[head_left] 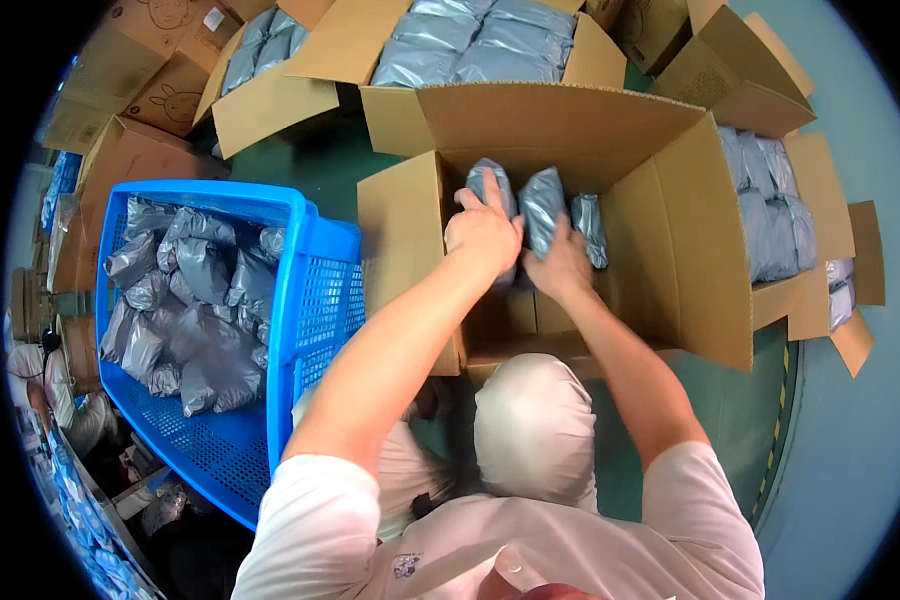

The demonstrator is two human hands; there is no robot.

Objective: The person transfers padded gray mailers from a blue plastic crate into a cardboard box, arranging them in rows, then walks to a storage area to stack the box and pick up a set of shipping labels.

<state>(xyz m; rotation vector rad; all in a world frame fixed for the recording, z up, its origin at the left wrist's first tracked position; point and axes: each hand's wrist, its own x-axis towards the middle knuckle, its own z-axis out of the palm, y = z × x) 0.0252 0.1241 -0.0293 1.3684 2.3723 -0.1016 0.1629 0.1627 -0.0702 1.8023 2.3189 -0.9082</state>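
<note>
An open cardboard box [675, 250] stands in front of me with a few grey plastic-wrapped packages inside. Across the left package [490, 172] my left hand [483, 230] is closed, its thumb on one side and its fingers over the top. My right hand [560, 264] grips the lower end of the middle package [543, 205], which leans at a slant. Just right of that hand, a smaller grey package [589, 230] lies against the others, untouched as far as I can see. My palms hide parts of both held packages.
A blue plastic basket [295, 270] piled with loose grey packages [195, 260] stands at my left. Boxes packed with grey packages [470, 45] line the far side, with another filled box [770, 205] at right. A person [58, 390] is at the far left edge.
</note>
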